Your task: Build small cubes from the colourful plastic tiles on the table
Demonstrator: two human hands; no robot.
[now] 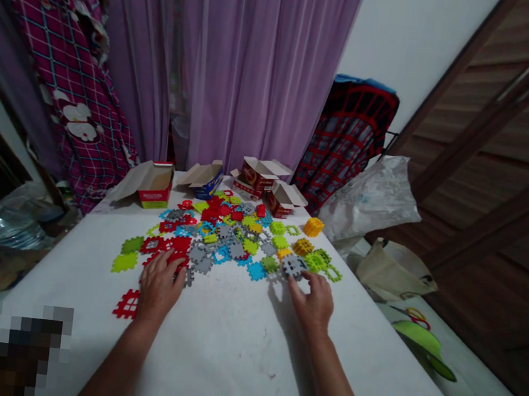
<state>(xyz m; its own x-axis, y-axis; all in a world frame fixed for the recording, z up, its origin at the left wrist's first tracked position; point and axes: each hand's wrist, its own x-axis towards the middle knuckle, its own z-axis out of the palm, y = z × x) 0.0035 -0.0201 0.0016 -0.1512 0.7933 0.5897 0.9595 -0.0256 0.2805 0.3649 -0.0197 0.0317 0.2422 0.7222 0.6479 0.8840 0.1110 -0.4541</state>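
My left hand point(159, 284) rests over red notched building tiles point(182, 247) at the left of the pile, its fingers slightly apart and reaching down onto them. A red window tile point(128, 304) lies just left of that wrist. On the right, my right hand point(314, 301) grips the near edge of a grey window tile point(293, 265) between thumb and fingers. Close to this tile are lime green tiles point(318, 260) and a stack of yellow tiles point(303, 247). A blue tile point(257, 271) lies between the two hands, at the near side of the pile.
Opened cardboard boxes stand along the back of the white table point(219, 357): a red-and-green box point(155, 199), a blue box point(209, 186) and red boxes point(256, 178). Mixed tiles point(227, 232) spread before them. Beyond the right edge are a plastic bag point(368, 196) and a beige bag point(391, 271).
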